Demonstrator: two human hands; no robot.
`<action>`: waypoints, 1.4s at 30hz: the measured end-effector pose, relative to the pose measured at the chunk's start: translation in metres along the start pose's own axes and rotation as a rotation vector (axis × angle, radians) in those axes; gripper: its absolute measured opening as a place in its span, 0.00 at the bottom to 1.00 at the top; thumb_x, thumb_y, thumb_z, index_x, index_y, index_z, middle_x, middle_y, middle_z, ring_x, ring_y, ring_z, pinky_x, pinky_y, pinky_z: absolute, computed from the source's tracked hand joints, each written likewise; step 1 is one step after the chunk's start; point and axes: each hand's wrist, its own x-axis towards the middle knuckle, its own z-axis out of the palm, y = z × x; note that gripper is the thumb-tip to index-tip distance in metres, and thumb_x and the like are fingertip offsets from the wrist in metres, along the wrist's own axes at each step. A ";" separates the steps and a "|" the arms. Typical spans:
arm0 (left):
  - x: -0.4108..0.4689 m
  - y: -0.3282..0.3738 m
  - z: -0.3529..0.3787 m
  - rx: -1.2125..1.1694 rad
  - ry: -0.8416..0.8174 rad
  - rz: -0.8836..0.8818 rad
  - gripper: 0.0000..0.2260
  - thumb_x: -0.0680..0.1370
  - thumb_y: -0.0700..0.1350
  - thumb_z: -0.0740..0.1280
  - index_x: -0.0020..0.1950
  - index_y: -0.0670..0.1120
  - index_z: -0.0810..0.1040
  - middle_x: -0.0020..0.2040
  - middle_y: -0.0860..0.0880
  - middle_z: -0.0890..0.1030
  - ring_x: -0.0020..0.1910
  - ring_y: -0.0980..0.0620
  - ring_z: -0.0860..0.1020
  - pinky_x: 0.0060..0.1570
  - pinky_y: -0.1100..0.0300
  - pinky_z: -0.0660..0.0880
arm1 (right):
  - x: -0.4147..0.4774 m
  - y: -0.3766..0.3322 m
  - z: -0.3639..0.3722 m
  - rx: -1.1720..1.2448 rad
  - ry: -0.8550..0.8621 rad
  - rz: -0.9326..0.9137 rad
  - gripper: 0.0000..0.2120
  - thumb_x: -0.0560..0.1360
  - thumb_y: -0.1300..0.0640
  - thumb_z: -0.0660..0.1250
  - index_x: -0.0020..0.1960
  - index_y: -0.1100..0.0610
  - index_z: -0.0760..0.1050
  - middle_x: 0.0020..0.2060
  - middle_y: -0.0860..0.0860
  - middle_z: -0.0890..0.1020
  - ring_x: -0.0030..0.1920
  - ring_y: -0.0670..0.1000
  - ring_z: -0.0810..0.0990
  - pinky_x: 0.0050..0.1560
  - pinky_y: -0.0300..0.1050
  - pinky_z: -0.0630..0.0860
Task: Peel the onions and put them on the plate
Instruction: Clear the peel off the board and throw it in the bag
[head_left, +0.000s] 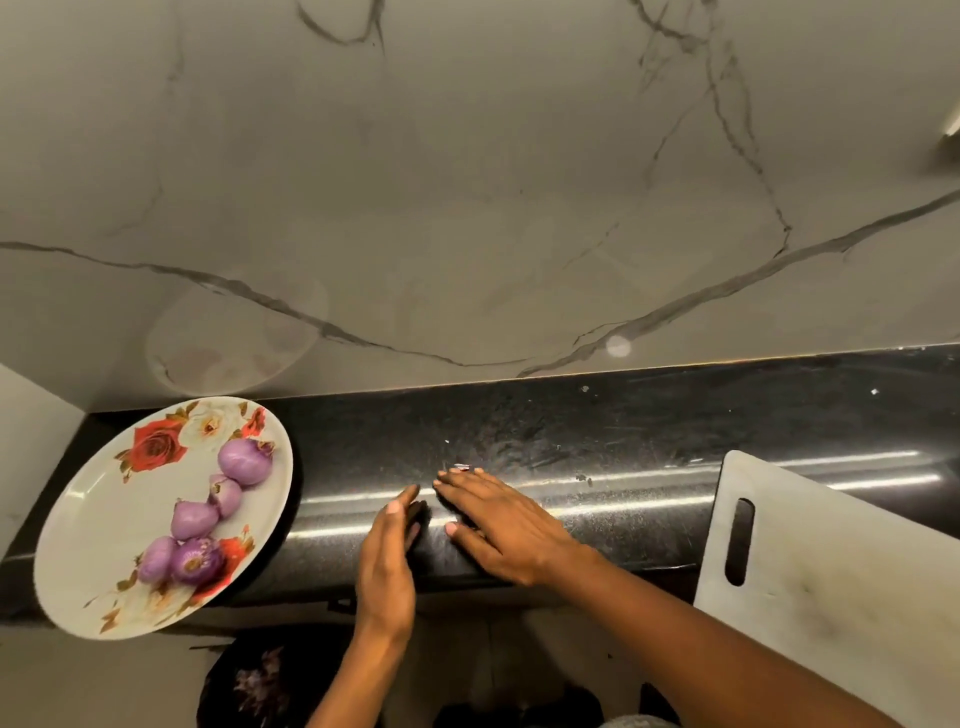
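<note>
your left hand (388, 558) stands on edge, fingers straight; your right hand (501, 525) lies flat on the counter (649, 431), holding nothing. peeled onions (208, 512) sit on the plate (93, 519), which overhangs the edge: a nudge could tip it.

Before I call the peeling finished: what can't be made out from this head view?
1. Head view: the speck at the fingertips of the right hand is too small to identify.
2. The counter under that palm is hidden by the hand.
3. The left hand stands edge-on, so its palm is hidden.
4. The cutting board is cut off by the right edge.
5. The undersides of the onions are hidden against the plate.
</note>
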 end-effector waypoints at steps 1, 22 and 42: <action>0.002 -0.001 0.004 0.082 -0.032 0.034 0.19 0.88 0.56 0.57 0.72 0.49 0.79 0.71 0.50 0.80 0.71 0.55 0.77 0.76 0.49 0.69 | -0.009 0.003 -0.001 0.035 0.024 -0.017 0.27 0.87 0.43 0.54 0.83 0.50 0.61 0.83 0.47 0.62 0.83 0.46 0.57 0.82 0.44 0.55; 0.011 -0.010 -0.001 0.550 -0.096 0.283 0.19 0.81 0.32 0.65 0.68 0.50 0.82 0.64 0.57 0.82 0.64 0.62 0.78 0.69 0.56 0.76 | -0.009 0.008 -0.026 -0.029 -0.086 0.026 0.27 0.81 0.63 0.62 0.80 0.51 0.68 0.80 0.47 0.69 0.81 0.47 0.63 0.80 0.49 0.64; 0.027 0.013 0.026 0.924 -0.405 0.110 0.12 0.73 0.41 0.75 0.54 0.53 0.89 0.43 0.55 0.87 0.41 0.58 0.84 0.45 0.50 0.84 | -0.036 -0.016 -0.030 0.068 -0.020 0.328 0.20 0.79 0.52 0.73 0.69 0.50 0.77 0.55 0.46 0.73 0.52 0.48 0.79 0.52 0.40 0.76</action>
